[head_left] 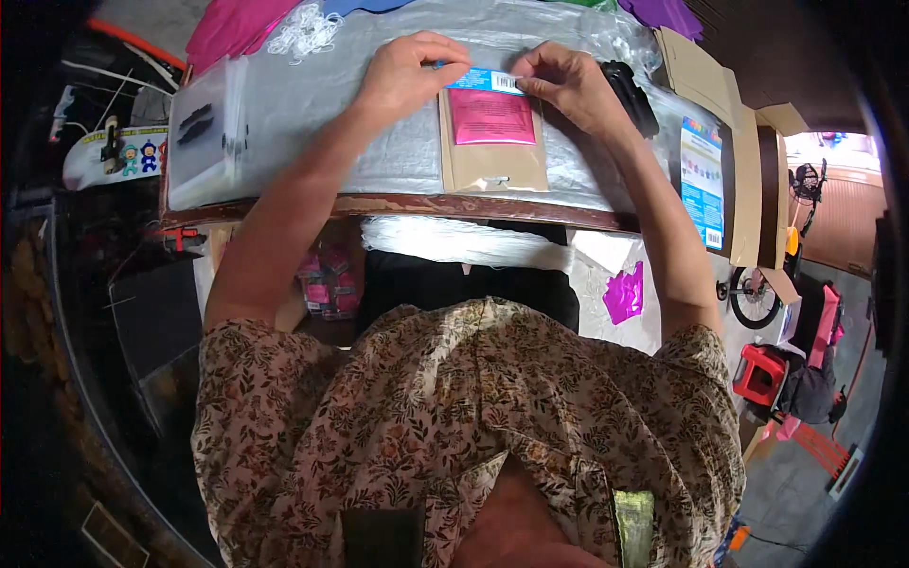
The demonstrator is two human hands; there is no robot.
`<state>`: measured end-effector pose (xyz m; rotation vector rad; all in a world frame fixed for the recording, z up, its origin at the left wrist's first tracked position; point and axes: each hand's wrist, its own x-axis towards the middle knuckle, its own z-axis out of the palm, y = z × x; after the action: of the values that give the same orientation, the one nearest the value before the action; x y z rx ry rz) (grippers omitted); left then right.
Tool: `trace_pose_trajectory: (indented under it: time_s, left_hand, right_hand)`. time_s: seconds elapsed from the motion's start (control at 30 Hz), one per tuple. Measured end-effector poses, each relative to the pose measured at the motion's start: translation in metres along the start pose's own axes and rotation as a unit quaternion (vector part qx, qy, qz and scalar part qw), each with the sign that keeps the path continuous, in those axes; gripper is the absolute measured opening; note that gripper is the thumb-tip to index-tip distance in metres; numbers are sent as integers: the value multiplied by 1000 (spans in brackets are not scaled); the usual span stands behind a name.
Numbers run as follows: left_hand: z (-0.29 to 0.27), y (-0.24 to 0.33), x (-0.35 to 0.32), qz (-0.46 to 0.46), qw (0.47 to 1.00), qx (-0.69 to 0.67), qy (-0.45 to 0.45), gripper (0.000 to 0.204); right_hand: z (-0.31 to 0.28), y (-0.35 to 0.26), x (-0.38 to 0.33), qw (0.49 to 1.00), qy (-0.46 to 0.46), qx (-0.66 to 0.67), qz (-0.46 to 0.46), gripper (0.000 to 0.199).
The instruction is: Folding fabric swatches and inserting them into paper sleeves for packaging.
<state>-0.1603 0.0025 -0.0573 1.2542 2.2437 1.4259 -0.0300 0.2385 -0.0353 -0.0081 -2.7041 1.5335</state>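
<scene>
A flat packet with a bright pink folded foil sheet [494, 118] inside lies on a brown cardboard piece [492, 172] at the table's middle. Across its top runs a blue header card [471, 79] with a white label patch. My left hand [405, 78] has its fingers closed at the card's left end, with a small blue bit showing between them. At the right end, my right hand [576, 87] pinches the card's corner between thumb and fingers. Just right of that hand lies a black object [630, 97] whose kind I cannot make out.
Clear plastic sleeves with black pieces [201, 137] lie at the left. White string [305, 33] and pink foil [237, 28] sit at the far left. An open cardboard box [745, 180] with blue printed cards [701, 185] stands right. White strands [464, 241] hang below the table edge.
</scene>
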Motion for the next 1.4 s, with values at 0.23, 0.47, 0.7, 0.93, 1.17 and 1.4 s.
trace_pose_trajectory:
  time_s: [0.23,0.47,0.7,0.93,1.17,1.4]
  left_hand:
    - [-11,-10,-12,185,977,104,26,22]
    - [-25,-5,-30,307,921,241,-16,33]
    - [-32,10,-44,288,923,253,-34,35]
    - [-28,5,-34,220,954,200,-19,26]
    - [-7,28,-8,20,968,249,4,36]
    - [-17,55,0,-169,950,-262,10,37]
  right_hand:
    - [6,-3,-11,997,54,-49,-38,8]
    - [7,3,-18,969,93,-150,-174,14]
    - [8,-14,-50,925,62,-302,-220,35]
    - [9,-19,-59,915,35,-343,-209,42]
    - [17,-9,-66,917,92,-336,-193,37]
    - [9,-24,-70,946,145,285,50,26]
